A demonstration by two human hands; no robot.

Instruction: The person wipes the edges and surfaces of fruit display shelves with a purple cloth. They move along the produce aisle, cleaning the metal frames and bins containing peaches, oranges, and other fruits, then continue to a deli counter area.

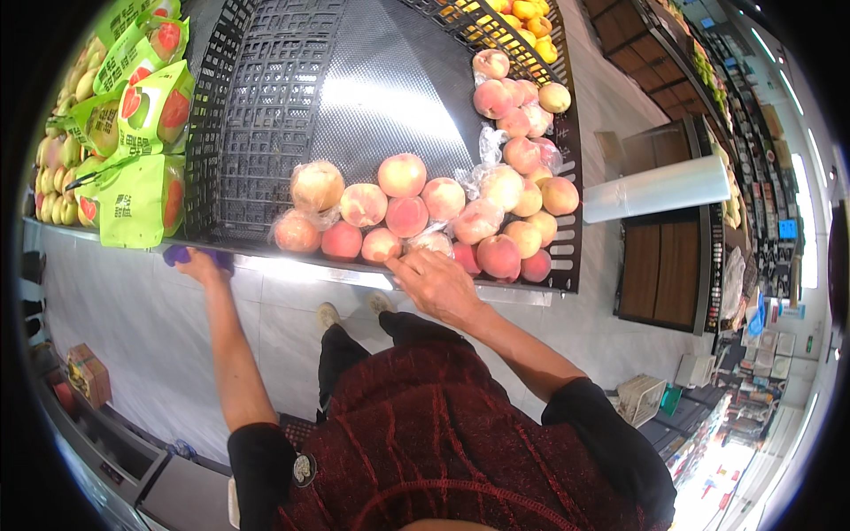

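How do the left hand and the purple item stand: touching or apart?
Touching. The head view shows the left hand directly on the purple item, with no gap between them.

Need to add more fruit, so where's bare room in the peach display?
Widest is the shiny floor, beyond the front peaches and left of the right-side peaches. Another patch, dark lattice, lies between the black left wall and the front peaches. It's crowded at front right, beside the right hand.
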